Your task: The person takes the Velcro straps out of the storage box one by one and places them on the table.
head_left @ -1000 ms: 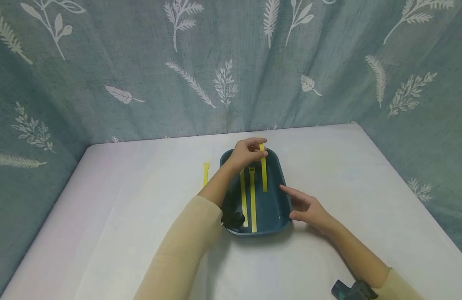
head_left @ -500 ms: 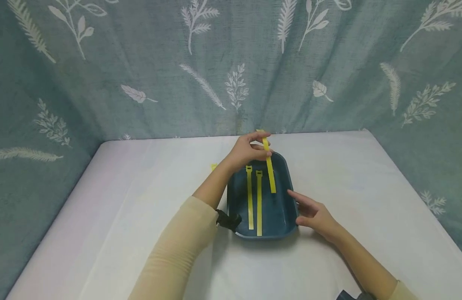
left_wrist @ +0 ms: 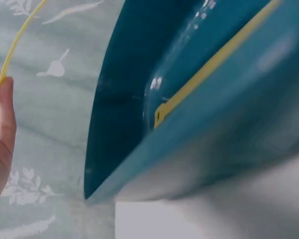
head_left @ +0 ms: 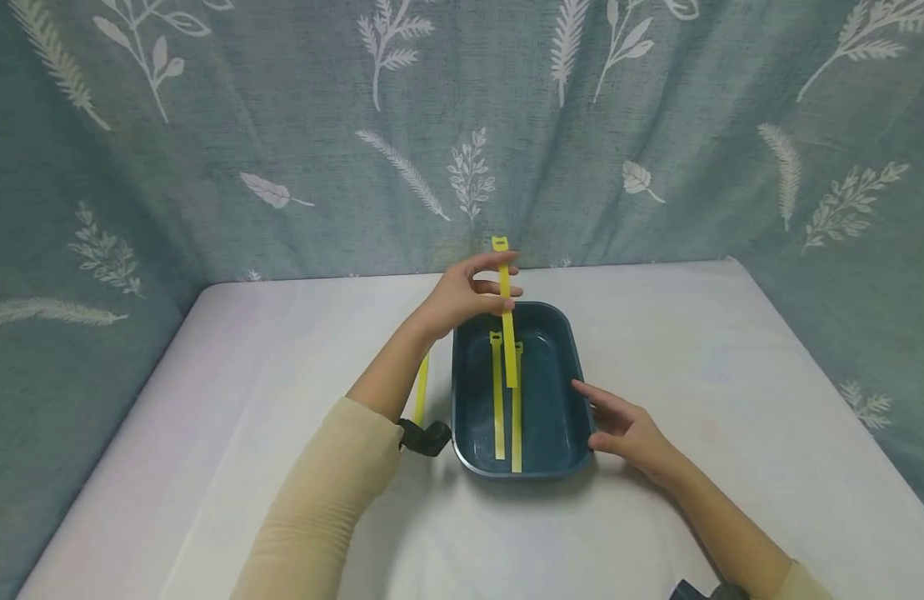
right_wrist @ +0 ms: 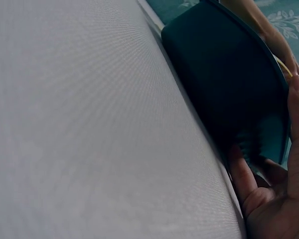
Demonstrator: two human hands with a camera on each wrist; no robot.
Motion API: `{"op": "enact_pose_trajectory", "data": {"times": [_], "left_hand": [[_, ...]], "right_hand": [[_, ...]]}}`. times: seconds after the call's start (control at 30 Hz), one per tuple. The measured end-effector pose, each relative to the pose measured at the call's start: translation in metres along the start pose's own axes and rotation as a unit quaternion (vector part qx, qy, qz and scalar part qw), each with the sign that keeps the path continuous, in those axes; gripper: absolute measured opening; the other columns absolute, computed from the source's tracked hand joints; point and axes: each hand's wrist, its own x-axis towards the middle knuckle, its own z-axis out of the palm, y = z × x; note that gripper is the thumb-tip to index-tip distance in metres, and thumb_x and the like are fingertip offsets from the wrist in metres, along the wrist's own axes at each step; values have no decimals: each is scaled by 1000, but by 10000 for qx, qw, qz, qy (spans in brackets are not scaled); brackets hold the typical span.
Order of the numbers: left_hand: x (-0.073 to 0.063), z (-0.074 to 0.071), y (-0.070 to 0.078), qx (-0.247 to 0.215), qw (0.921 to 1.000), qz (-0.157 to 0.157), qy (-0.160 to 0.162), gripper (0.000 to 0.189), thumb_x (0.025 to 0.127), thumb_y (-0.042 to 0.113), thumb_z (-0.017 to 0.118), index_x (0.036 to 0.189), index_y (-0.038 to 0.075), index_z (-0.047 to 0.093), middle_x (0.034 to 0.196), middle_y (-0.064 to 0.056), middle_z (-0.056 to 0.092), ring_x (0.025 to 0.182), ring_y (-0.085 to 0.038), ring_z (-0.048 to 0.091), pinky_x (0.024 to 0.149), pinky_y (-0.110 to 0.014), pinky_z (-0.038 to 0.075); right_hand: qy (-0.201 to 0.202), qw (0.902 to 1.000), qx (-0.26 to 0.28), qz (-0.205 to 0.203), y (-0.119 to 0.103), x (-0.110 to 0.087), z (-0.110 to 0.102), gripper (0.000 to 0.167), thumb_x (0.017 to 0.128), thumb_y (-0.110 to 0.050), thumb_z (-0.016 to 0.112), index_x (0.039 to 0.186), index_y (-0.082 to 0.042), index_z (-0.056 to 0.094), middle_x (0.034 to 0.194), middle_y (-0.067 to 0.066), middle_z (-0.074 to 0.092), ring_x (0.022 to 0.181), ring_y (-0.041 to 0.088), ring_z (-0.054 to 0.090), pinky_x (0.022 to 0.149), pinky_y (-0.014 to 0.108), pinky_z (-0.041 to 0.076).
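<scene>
My left hand [head_left: 457,296] pinches a yellow strap cable tie [head_left: 510,354] with a slotted head, holding it upright over the far end of a dark teal plastic tray [head_left: 559,367]. In the left wrist view the tie [left_wrist: 12,49] curves up from the fingertips. Two more yellow ties lie lengthwise in the tray, a left one [head_left: 498,408] and a right one [head_left: 516,433], the right one partly covered by the held tie. My right hand [head_left: 628,429] rests with spread fingers against the tray's right side; the right wrist view shows fingertips at its rim and outer wall [right_wrist: 224,74].
Another yellow tie [head_left: 422,387] lies on the white-covered table [head_left: 282,375] left of the tray, partly hidden by my left forearm. A green leaf-patterned curtain [head_left: 462,125] stands behind the table. Black wrist cameras sit on both wrists, the left one [head_left: 424,437] close beside the tray.
My left hand has moved left with the pinched tie, its head now standing above the fingers. The view shifted slightly at first. The right hand stays at the tray's side.
</scene>
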Motion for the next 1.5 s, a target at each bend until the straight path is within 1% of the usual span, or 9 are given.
{"op": "enact_pose_trajectory", "data": {"times": [0.17,0.37,0.53,0.7,0.83,0.97,1.23,1.37,1.5], "left_hand": [[-10,-13,0,162,9998,52,-120,68,82,-2,69,142,14,43,139,-4,49,114,-22,61,86,-35,53],[-21,-29,-7,296,9993,74,-233,72,81,-2,70,144,15,40,146,1,42,120,-20,56,91,-34,51],[-32,-42,-9,338,9993,66,-152,74,81,-3,70,145,16,38,148,1,39,122,-20,55,87,-32,52],[-43,-57,-9,394,9992,73,85,75,81,-2,70,145,18,38,148,0,39,121,-19,55,81,-27,52],[-56,-68,-13,373,9991,-41,185,76,80,-3,71,145,17,38,148,0,39,123,-19,54,80,-27,53],[-69,-78,-22,424,9987,-138,244,77,79,-4,71,146,15,37,149,0,39,123,-18,53,81,-26,53],[-89,-89,-43,473,9985,-67,274,77,81,-8,67,147,11,33,151,-9,34,124,-16,52,83,-22,52],[-96,-92,-55,588,9977,-206,262,78,80,-9,67,147,11,33,151,-8,35,121,-19,54,85,-21,50],[-102,-93,-66,937,9942,-468,261,78,80,-6,69,147,15,35,150,-5,37,111,-23,55,80,-20,50]], "right_hand": [[7,10000,-24,-28,0,4,2,65,87,-13,68,143,-2,38,147,-12,38,132,-4,35,102,15,33],[35,9999,6,106,1,3,0,65,87,-12,68,143,-1,38,147,-12,38,130,-4,37,101,15,34],[41,9998,29,170,-1,2,-3,65,87,-14,68,143,-2,37,146,-13,38,128,-5,39,100,14,35],[96,9999,-55,55,-3,3,-6,66,86,-13,69,142,0,38,144,-17,39,128,-4,39,100,15,36],[91,9999,5,78,-2,4,-6,65,86,-11,69,142,-1,39,143,-18,40,128,-3,41,99,15,37],[85,9999,78,115,-1,4,-5,65,85,-8,69,142,-1,39,143,-18,41,128,-3,40,100,15,36],[79,10000,31,11,-1,3,-5,65,85,-8,70,141,1,39,143,-18,42,131,-4,37,100,14,35],[62,9999,79,34,0,2,-5,64,85,-8,69,141,1,40,143,-18,42,131,-3,37,101,14,35],[46,9999,102,48,0,2,-4,64,85,-8,70,141,1,40,142,-18,43,131,-3,37,101,14,35]]}}
